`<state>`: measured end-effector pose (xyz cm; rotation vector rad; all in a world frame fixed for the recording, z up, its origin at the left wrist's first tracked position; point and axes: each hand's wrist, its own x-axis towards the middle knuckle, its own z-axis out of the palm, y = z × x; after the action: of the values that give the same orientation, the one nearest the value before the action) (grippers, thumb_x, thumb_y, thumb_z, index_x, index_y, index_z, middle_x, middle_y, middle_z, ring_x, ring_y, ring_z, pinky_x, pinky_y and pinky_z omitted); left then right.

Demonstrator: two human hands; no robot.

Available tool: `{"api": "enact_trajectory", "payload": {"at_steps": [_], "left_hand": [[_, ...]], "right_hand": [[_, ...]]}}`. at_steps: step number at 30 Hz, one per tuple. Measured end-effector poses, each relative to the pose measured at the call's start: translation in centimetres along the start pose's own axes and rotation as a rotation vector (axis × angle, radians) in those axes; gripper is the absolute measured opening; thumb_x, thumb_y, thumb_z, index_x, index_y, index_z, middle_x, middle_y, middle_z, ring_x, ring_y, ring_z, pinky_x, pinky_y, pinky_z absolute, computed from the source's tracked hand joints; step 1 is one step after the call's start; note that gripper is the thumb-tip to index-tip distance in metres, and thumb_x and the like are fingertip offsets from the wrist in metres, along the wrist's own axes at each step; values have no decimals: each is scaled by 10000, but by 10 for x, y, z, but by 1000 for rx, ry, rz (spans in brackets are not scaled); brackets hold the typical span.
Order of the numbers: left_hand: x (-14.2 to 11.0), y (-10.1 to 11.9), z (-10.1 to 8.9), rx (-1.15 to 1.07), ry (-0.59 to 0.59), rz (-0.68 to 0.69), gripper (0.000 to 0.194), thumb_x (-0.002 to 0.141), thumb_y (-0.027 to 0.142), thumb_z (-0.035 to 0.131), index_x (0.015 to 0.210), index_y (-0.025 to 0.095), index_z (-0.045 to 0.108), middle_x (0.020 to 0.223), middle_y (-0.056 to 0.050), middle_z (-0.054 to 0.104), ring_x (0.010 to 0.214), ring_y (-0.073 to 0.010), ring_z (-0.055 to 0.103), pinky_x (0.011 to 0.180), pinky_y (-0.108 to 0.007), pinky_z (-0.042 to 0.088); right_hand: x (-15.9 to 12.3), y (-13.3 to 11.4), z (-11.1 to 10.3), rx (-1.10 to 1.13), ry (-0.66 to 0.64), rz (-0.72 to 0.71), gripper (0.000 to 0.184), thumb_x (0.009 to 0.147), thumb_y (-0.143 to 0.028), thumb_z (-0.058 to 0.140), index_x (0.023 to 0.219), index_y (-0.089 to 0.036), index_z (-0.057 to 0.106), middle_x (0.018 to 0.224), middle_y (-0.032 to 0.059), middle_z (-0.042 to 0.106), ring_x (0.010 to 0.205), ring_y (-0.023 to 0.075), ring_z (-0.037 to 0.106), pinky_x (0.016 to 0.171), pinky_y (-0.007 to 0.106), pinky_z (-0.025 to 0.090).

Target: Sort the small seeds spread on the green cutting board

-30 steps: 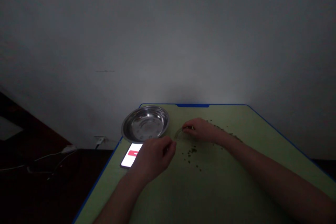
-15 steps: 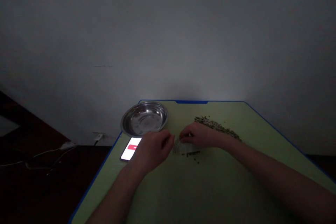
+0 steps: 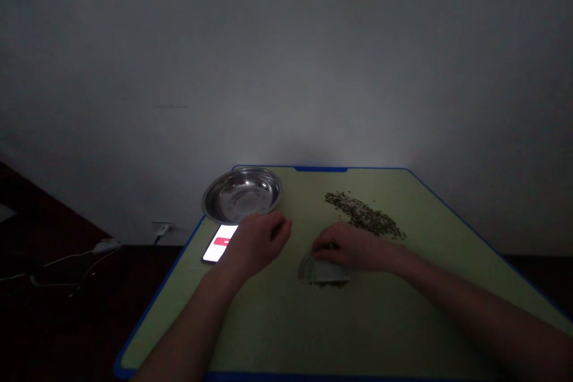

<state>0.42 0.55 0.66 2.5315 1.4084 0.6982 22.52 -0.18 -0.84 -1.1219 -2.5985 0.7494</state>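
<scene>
My right hand (image 3: 347, 245) grips a clear half-round protractor (image 3: 329, 271) by its curved side, its straight edge facing me, low over the table. A few small dark bits, which look like seeds, lie along that straight edge. Behind the hand a long heap of the same small dark and pale seeds (image 3: 367, 215) is spread on the table. My left hand (image 3: 262, 242) is curled closed in front of a shiny metal bowl (image 3: 208, 206); whether anything is in its fingers is hidden.
A phone (image 3: 215, 249) with a lit white and red screen lies left of my left hand, partly covered by it. The pale green table (image 3: 277, 334) has a blue rim and stands against a grey wall. A plug (image 3: 162, 230) and white cables are at the lower left.
My right hand has drawn the protractor toward me, away from the seed heap, and more of the heap shows. My left hand stays closed near the bowl. The view has shifted slightly.
</scene>
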Motion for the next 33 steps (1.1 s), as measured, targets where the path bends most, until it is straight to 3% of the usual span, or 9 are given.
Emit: {"api": "enact_trajectory", "payload": {"at_steps": [8, 17, 27, 33], "left_hand": [[1, -1, 4, 10, -10, 13, 327, 883, 327, 413, 619, 164, 514, 521, 32, 463, 481, -90, 398, 507, -250, 208], [2, 1, 7, -1, -12, 55, 324, 879, 314, 422, 612, 160, 520, 512, 35, 450, 476, -85, 379, 503, -248, 209], [2, 2, 7, 5, -44, 18, 334, 881, 332, 414, 619, 159, 529, 518, 33, 455, 479, -87, 383, 507, -250, 209], [2, 2, 7, 13, -57, 21, 323, 878, 321, 416, 617, 164, 521, 519, 34, 456, 475, -87, 390, 506, -252, 208]], "right_hand": [[-29, -21, 17, 47, -13, 48, 182, 856, -211, 542, 821, -189, 719, 705, 9, 688, 604, 125, 570, 559, 226, 367], [-56, -41, 33, 124, -46, 97, 167, 864, -223, 549, 833, -193, 710, 760, 25, 709, 654, 135, 600, 572, 227, 386], [-61, -52, 32, 120, -84, 93, 182, 876, -247, 536, 857, -199, 710, 817, 42, 713, 716, 152, 608, 622, 238, 399], [-61, -52, 23, 107, -30, 116, 167, 870, -242, 539, 846, -207, 700, 799, 29, 702, 709, 147, 596, 618, 238, 392]]}}
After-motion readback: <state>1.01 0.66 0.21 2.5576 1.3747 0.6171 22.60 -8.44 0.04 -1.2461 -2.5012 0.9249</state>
